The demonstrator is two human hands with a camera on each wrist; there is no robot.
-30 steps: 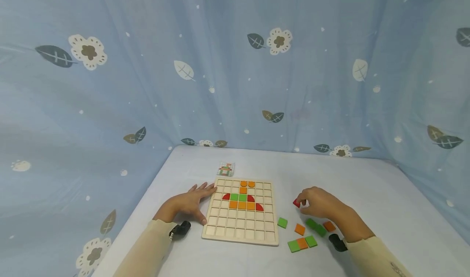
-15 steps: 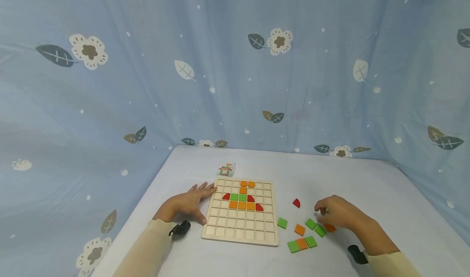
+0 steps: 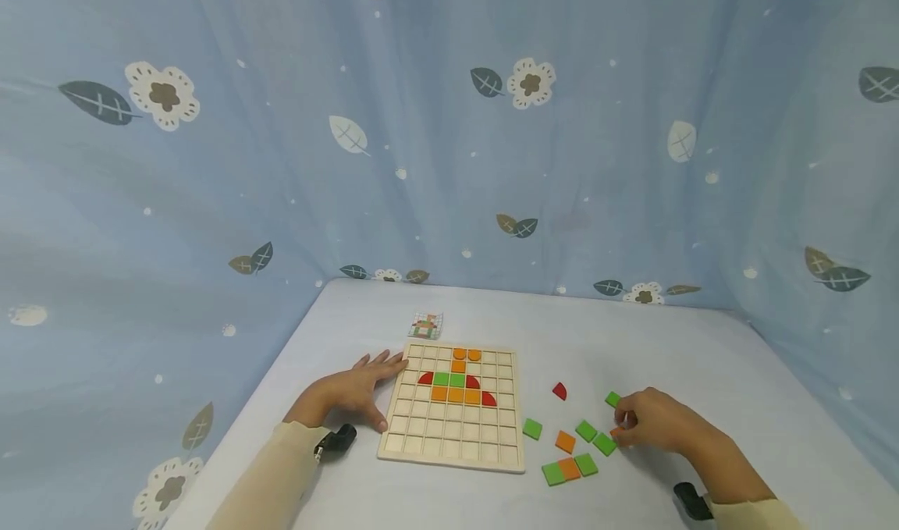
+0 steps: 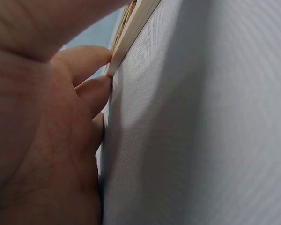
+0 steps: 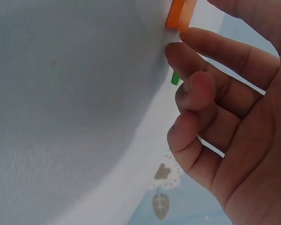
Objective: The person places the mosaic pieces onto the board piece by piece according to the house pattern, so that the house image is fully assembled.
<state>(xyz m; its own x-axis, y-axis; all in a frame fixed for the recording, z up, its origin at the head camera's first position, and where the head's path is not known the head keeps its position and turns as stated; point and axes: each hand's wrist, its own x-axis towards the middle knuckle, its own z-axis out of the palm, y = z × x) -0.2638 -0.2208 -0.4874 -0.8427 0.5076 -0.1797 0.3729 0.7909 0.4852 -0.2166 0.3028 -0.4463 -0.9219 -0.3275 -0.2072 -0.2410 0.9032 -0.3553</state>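
Wooden grid board (image 3: 449, 430): eleven tiles (image 3: 456, 395) seated. Left over, loose on desk (image 3: 421, 503): red quarter-round (image 3: 559, 391), green squares (image 3: 586, 431), orange ones (image 3: 565, 442). Left hand (image 3: 351, 392) spread at board edge; right hand (image 3: 656, 421) fingers narrowed at orange square tile (image 5: 178, 14), grip unclear.

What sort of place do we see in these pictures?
Probably an indoor corner screened off for tabletop work: blue patterned cloth hangs behind and beside a white tabletop, where a wooden grid board and loose coloured tiles lie.

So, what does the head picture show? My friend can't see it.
A person's right grip touches an orange tile near green tiles on a white table. The left grip touches a board partly filled with coloured pieces; a card lies behind it.
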